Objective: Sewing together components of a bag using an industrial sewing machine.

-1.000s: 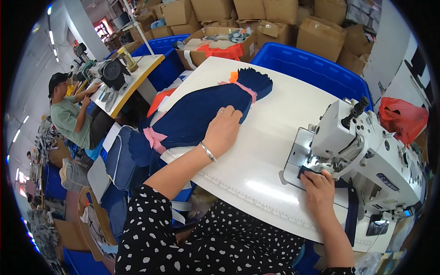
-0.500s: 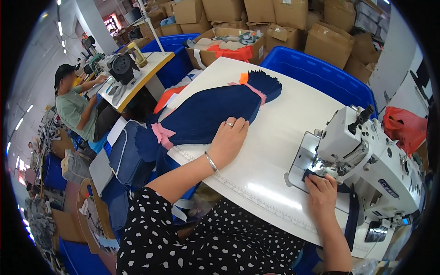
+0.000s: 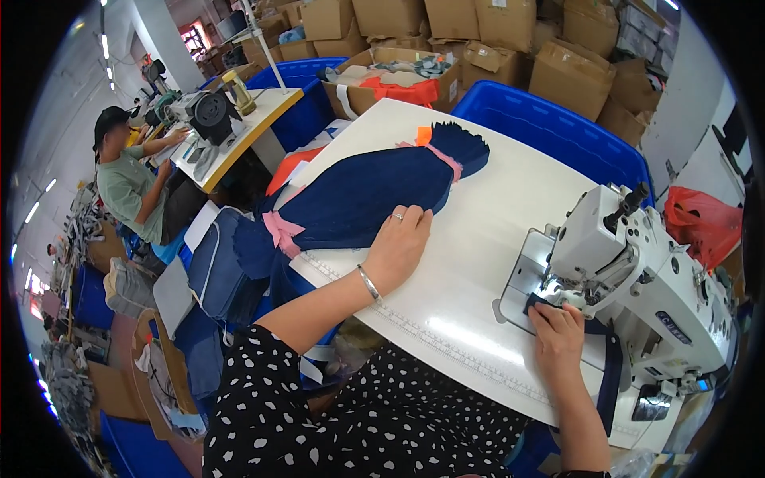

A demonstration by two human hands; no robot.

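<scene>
A long navy fabric bundle (image 3: pixel 351 191) lies on the white table (image 3: pixel 462 271), bound near both ends with pink strips (image 3: pixel 283 233); an orange tab shows at its far end. My left hand (image 3: pixel 398 247), wearing a ring and bangle, has its fingers curled together onto the bundle's lower right edge. My right hand (image 3: pixel 558 342) has bent fingers closed on a small dark navy piece (image 3: pixel 535 301) at the plate (image 3: pixel 519 267) of a white sewing machine (image 3: pixel 594 243). A longer dark strip (image 3: pixel 610 382) hangs beside my right wrist.
A co-worker (image 3: pixel 131 187) sits at another machine (image 3: pixel 209 115) on the left. A blue bin (image 3: pixel 558 119) and stacked cartons (image 3: pixel 574 64) stand behind my table. Folded denim-blue fabric (image 3: pixel 223 279) piles at its left; a red bag (image 3: pixel 693 223) is at the right.
The view has shifted slightly, so the bundle, table and co-worker appear a little to the right. My hands stay at the bundle and the machine, with only slight finger movement.
</scene>
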